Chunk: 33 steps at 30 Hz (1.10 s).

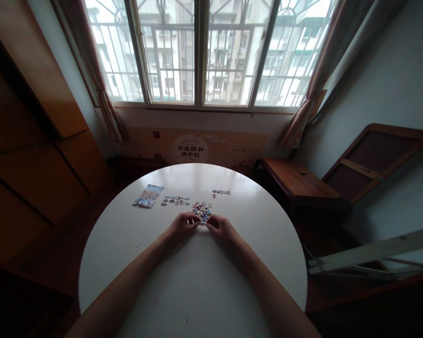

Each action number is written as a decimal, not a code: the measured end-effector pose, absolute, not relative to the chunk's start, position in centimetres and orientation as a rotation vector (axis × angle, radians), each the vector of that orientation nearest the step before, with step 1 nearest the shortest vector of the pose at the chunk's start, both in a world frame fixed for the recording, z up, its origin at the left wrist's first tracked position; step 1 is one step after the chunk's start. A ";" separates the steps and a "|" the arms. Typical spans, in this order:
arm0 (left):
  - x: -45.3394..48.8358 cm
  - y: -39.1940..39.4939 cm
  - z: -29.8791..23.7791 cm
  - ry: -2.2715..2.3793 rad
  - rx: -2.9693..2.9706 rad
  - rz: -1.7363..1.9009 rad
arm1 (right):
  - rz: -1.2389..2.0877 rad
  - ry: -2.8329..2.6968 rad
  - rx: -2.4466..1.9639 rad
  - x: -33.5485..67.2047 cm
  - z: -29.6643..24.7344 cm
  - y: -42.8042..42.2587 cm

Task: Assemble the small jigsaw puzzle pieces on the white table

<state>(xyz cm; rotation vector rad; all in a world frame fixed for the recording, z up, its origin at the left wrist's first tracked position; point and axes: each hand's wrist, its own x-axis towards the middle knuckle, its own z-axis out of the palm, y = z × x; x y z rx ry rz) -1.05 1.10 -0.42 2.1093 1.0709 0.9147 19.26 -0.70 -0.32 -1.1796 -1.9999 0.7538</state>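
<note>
A heap of small colourful jigsaw puzzle pieces lies near the middle of the white table. At its near edge, my left hand has thumb and fingers closed in a pinch at some bluish puzzle pieces. My right hand pinches at the same pieces from the other side, so the fingertips of both hands nearly meet. How many pieces are between the fingers is too small to tell. Beyond my left hand lie joined rows of pieces. Farther right, a short L-shaped strip of pieces lies apart from the heap.
A picture sheet or packet lies at the table's left. The round white table has a curved edge. A wooden bench stands beyond its right side, and an orange cabinet is at the left. Barred windows are ahead.
</note>
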 end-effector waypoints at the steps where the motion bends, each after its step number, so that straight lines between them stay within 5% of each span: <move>1: -1.0 1.1 -0.4 1.073 2.112 0.912 | 0.762 -1.998 -1.179 19.3 -0.3 -0.7; 33: -0.7 1.3 -0.7 1.076 2.106 0.957 | 0.810 -1.928 -1.181 19.2 0.5 -1.2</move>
